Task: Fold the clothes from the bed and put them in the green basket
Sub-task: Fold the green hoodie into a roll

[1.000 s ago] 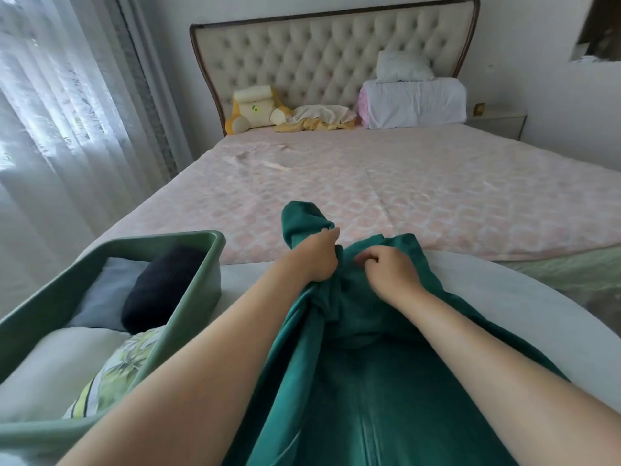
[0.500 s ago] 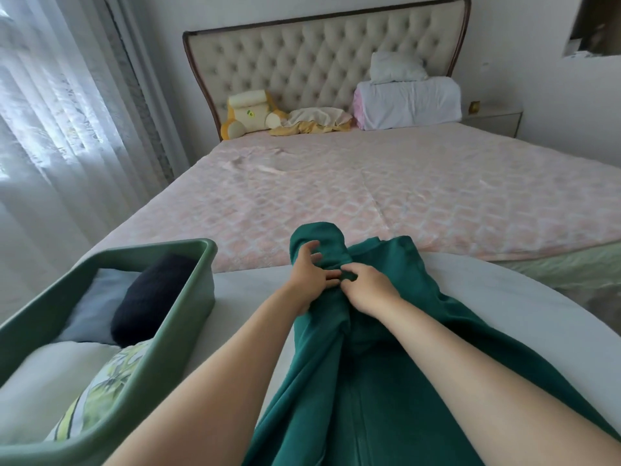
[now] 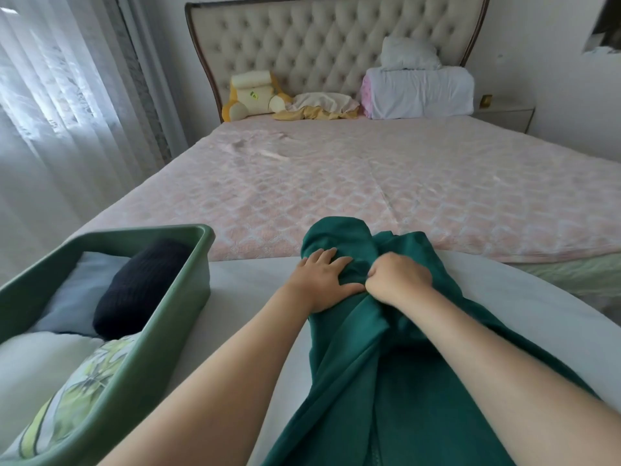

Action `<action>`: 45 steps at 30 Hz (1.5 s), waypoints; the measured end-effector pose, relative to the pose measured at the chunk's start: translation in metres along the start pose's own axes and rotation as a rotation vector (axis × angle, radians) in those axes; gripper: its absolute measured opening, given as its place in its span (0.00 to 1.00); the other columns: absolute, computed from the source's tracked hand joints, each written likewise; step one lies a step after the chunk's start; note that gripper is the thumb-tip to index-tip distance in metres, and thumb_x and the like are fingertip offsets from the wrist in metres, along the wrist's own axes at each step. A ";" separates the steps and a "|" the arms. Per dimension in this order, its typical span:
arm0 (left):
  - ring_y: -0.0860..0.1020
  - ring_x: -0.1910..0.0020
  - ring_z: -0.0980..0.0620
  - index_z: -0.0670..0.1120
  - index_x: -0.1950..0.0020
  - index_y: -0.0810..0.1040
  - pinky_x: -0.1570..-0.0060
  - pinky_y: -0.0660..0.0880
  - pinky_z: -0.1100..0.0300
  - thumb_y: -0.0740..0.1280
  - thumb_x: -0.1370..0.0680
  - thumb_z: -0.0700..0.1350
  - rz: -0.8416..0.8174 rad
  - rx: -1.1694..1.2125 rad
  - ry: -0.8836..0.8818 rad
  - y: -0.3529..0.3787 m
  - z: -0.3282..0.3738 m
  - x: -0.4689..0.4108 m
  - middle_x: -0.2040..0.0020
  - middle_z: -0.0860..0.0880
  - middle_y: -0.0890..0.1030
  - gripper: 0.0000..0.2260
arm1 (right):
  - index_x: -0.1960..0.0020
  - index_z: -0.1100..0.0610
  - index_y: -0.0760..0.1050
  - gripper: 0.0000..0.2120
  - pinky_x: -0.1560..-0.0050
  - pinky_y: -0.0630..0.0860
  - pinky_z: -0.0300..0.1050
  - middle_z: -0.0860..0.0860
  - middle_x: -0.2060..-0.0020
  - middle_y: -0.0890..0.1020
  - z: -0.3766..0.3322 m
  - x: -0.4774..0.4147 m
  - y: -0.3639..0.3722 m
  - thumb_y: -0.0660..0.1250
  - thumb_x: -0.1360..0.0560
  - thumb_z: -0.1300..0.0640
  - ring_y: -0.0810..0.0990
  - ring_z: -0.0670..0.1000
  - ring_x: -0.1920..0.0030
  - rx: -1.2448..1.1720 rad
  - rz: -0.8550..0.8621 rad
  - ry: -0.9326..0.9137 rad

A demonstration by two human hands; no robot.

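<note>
Working the dark green garment [image 3: 396,381] at lower centre of the frame, I have my left hand [image 3: 324,279] pressed flat and open on its bunched top, my right hand [image 3: 398,280] fisted on a fold. The green basket [image 3: 188,297] at lower left already holds several folded pieces. The bed [image 3: 336,183] above looks cleared, so I judge this the last garment, not yet folded.

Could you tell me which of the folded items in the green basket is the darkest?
The navy knit roll, lying near the green basket's far right corner; its neighbours are pale grey-blue, cream and a yellow-green floral print.
</note>
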State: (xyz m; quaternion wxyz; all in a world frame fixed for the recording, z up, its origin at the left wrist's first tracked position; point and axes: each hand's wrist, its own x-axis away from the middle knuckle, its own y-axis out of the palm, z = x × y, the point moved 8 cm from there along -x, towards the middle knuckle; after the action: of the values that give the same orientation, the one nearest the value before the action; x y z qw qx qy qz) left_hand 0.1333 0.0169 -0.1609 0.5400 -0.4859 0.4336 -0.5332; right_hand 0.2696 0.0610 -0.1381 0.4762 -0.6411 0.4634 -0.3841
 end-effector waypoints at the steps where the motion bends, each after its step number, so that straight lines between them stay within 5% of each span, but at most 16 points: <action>1: 0.49 0.20 0.46 0.57 0.20 0.55 0.23 0.48 0.47 0.55 0.23 0.72 -0.016 -0.022 0.007 0.000 0.000 -0.001 0.19 0.49 0.53 0.36 | 0.42 0.49 0.80 0.14 0.54 0.75 0.45 0.50 0.42 0.79 -0.007 -0.008 -0.010 0.63 0.26 0.54 0.79 0.55 0.49 0.038 0.048 -0.017; 5: 0.52 0.21 0.46 0.56 0.20 0.57 0.23 0.51 0.47 0.55 0.24 0.71 0.008 -0.037 0.046 -0.001 -0.001 -0.004 0.20 0.49 0.55 0.36 | 0.29 0.50 0.70 0.20 0.53 0.72 0.47 0.51 0.30 0.68 -0.061 -0.042 -0.041 0.56 0.19 0.57 0.78 0.56 0.43 -0.102 0.230 -0.301; 8: 0.54 0.22 0.47 0.54 0.21 0.58 0.24 0.53 0.48 0.57 0.23 0.70 0.100 -0.017 0.087 -0.004 -0.001 0.000 0.21 0.51 0.58 0.35 | 0.23 0.49 0.64 0.21 0.43 0.75 0.52 0.51 0.26 0.68 -0.109 -0.070 -0.029 0.54 0.16 0.50 0.76 0.57 0.36 0.008 0.142 -0.438; 12: 0.67 0.29 0.47 0.50 0.24 0.66 0.30 0.63 0.52 0.62 0.23 0.66 0.386 -0.012 0.268 -0.021 0.009 0.017 0.28 0.50 0.70 0.32 | 0.42 0.56 0.80 0.10 0.53 0.79 0.47 0.53 0.47 0.83 -0.130 -0.110 -0.006 0.65 0.20 0.55 0.82 0.55 0.51 0.164 0.054 -0.353; 17: 0.70 0.31 0.46 0.46 0.32 0.75 0.33 0.67 0.50 0.60 0.22 0.58 0.616 -0.027 0.494 -0.015 0.022 0.037 0.31 0.46 0.73 0.24 | 0.60 0.60 0.80 0.08 0.68 0.73 0.43 0.54 0.65 0.81 -0.125 -0.137 -0.020 0.67 0.23 0.64 0.77 0.54 0.66 0.039 0.253 -0.302; 21: 0.59 0.23 0.44 0.56 0.26 0.69 0.27 0.59 0.41 0.49 0.22 0.66 0.408 0.041 0.319 0.010 0.009 0.023 0.25 0.48 0.67 0.29 | 0.55 0.61 0.80 0.07 0.59 0.78 0.47 0.56 0.59 0.82 -0.101 -0.137 0.007 0.65 0.21 0.63 0.80 0.55 0.59 0.010 0.123 -0.288; 23: 0.49 0.20 0.43 0.63 0.25 0.64 0.25 0.56 0.41 0.47 0.26 0.71 0.237 0.094 0.245 0.016 0.004 0.018 0.21 0.50 0.59 0.32 | 0.37 0.59 0.78 0.12 0.43 0.78 0.50 0.59 0.41 0.81 -0.083 -0.131 0.020 0.63 0.19 0.60 0.80 0.58 0.44 -0.070 -0.015 -0.278; 25: 0.45 0.20 0.44 0.67 0.24 0.60 0.25 0.56 0.41 0.45 0.31 0.75 0.107 0.135 0.173 0.017 0.001 0.017 0.20 0.52 0.54 0.36 | 0.22 0.55 0.64 0.24 0.32 0.70 0.50 0.57 0.26 0.70 -0.067 -0.115 0.019 0.61 0.17 0.57 0.71 0.58 0.29 -0.162 -0.105 -0.261; 28: 0.44 0.20 0.44 0.68 0.23 0.56 0.25 0.54 0.39 0.45 0.35 0.77 -0.002 0.085 0.099 0.016 0.004 0.017 0.19 0.52 0.52 0.40 | 0.20 0.53 0.59 0.26 0.25 0.62 0.51 0.54 0.21 0.62 -0.051 -0.089 0.006 0.58 0.17 0.57 0.63 0.56 0.23 -0.162 -0.055 -0.291; 32: 0.42 0.20 0.46 0.64 0.23 0.61 0.23 0.50 0.42 0.60 0.24 0.67 -0.065 0.289 0.035 0.017 0.004 0.016 0.19 0.52 0.53 0.30 | 0.23 0.53 0.66 0.22 0.24 0.59 0.51 0.53 0.22 0.64 -0.040 -0.036 0.014 0.53 0.16 0.54 0.62 0.54 0.23 -0.217 -0.123 -0.300; 35: 0.58 0.23 0.50 0.54 0.34 0.79 0.28 0.52 0.65 0.64 0.20 0.47 0.153 0.722 -0.083 0.000 -0.006 0.022 0.25 0.51 0.68 0.14 | 0.20 0.47 0.60 0.24 0.22 0.52 0.52 0.55 0.19 0.56 -0.022 -0.004 0.042 0.47 0.15 0.48 0.52 0.54 0.20 -0.178 -0.221 -0.294; 37: 0.71 0.32 0.48 0.52 0.41 0.79 0.34 0.65 0.61 0.64 0.21 0.43 0.325 0.869 -0.265 -0.004 -0.024 0.031 0.35 0.51 0.73 0.11 | 0.19 0.40 0.51 0.26 0.21 0.48 0.54 0.52 0.18 0.47 -0.004 0.006 0.049 0.47 0.16 0.45 0.45 0.54 0.19 -0.146 -0.193 -0.253; 40: 0.78 0.45 0.49 0.55 0.34 0.67 0.44 0.78 0.50 0.72 0.29 0.51 0.177 1.102 -0.476 0.010 -0.034 0.034 0.40 0.50 0.74 0.26 | 0.20 0.36 0.48 0.27 0.21 0.46 0.55 0.51 0.18 0.44 0.007 0.015 0.050 0.48 0.18 0.43 0.44 0.56 0.19 -0.119 -0.187 -0.213; 42: 0.80 0.50 0.49 0.56 0.30 0.63 0.52 0.80 0.53 0.74 0.30 0.48 0.070 1.159 -0.483 0.010 -0.031 0.033 0.44 0.49 0.77 0.32 | 0.20 0.36 0.47 0.29 0.21 0.45 0.55 0.52 0.18 0.43 0.003 0.020 0.051 0.50 0.19 0.47 0.43 0.57 0.19 -0.143 -0.215 -0.246; 45: 0.81 0.55 0.49 0.59 0.33 0.65 0.61 0.81 0.54 0.71 0.28 0.39 0.112 1.133 -0.430 -0.007 -0.029 0.030 0.48 0.48 0.78 0.29 | 0.19 0.37 0.49 0.34 0.21 0.46 0.53 0.51 0.18 0.47 -0.001 0.029 0.050 0.50 0.26 0.47 0.44 0.55 0.19 -0.304 -0.238 -0.328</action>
State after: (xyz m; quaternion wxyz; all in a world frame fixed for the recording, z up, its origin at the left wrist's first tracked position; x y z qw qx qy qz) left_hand 0.1056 -0.0147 -0.1568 0.8173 -0.1960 -0.0115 -0.5417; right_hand 0.2656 0.0274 -0.1844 0.3945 -0.8090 0.3536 -0.2545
